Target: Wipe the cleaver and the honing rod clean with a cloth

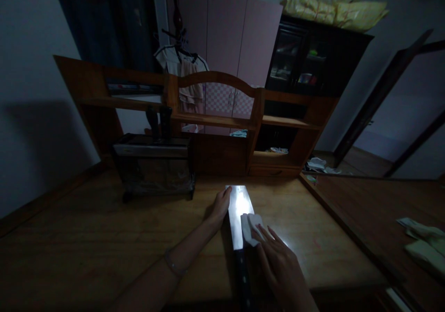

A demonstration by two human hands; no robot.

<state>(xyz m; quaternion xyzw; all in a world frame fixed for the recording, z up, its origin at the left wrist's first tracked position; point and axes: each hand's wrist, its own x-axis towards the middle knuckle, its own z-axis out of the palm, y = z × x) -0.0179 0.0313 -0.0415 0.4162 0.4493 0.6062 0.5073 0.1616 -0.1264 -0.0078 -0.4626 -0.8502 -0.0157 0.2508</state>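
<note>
A large cleaver (239, 210) lies flat on the wooden desk (104, 247), its shiny blade pointing away and its dark handle (243, 275) toward me. My left hand (220, 206) rests against the blade's left edge near the far end, fingers together on the metal. My right hand (280, 265) presses a folded white cloth (251, 228) onto the blade near the handle, fingers stretched flat over it.
A knife block with dark handles (155, 163) stands at the back left of the desk. A wooden shelf unit (250, 122) runs behind it. Pale folded cloths (424, 242) lie on a second surface at the right. The room is dim.
</note>
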